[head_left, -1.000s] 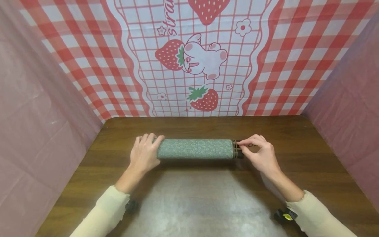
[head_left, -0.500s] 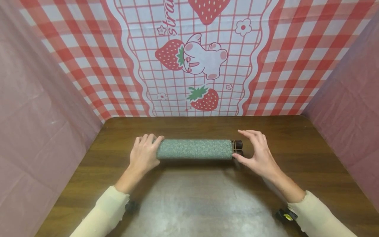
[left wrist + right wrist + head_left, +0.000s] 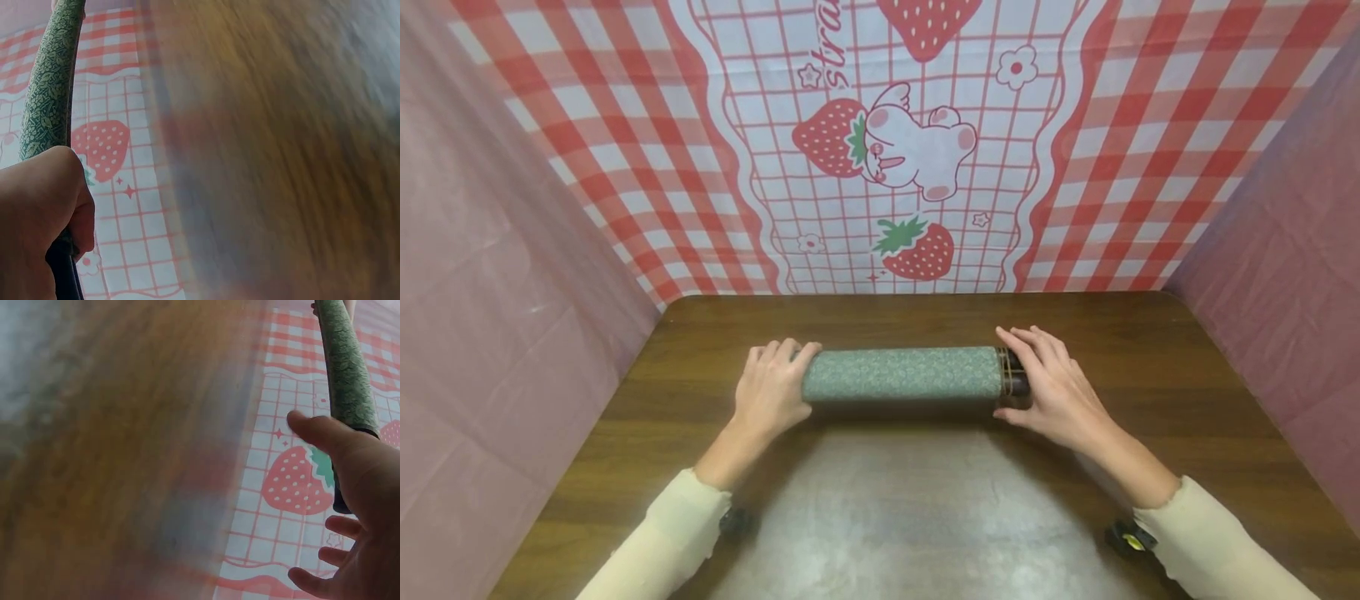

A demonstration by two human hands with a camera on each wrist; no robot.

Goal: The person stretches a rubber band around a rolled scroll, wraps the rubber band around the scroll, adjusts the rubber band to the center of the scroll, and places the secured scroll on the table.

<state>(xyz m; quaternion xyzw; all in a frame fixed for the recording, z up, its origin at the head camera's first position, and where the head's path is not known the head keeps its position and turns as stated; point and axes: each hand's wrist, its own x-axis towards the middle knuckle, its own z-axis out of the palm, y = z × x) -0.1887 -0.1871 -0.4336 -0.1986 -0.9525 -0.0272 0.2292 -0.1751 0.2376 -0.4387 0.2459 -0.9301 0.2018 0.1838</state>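
A green patterned roll (image 3: pixel 902 373) with dark rod ends is held level above the wooden table. Its left end is gripped by my left hand (image 3: pixel 771 390), thumb and fingers curled round it, as the left wrist view also shows around the dark rod and green cloth (image 3: pixel 50 94). At the other end, cords cross the dark rods (image 3: pixel 1013 372). My right hand (image 3: pixel 1060 392) is spread around that end. In the right wrist view, the thumb of the right hand (image 3: pixel 362 500) stands out straight beside the roll (image 3: pixel 350 375), other fingers loosely bent below the rod end.
The brown wooden table (image 3: pixel 887 500) has a shiny patch of reflected light. Behind it hangs a red and white checked cloth with strawberries (image 3: pixel 917 250). Pink cloth hangs at the left (image 3: pixel 490 292) and right (image 3: pixel 1292 250).
My right hand has left the cords it pinched, spread open, and moved around the rod ends. The roll and my left hand have shifted slightly to the right.
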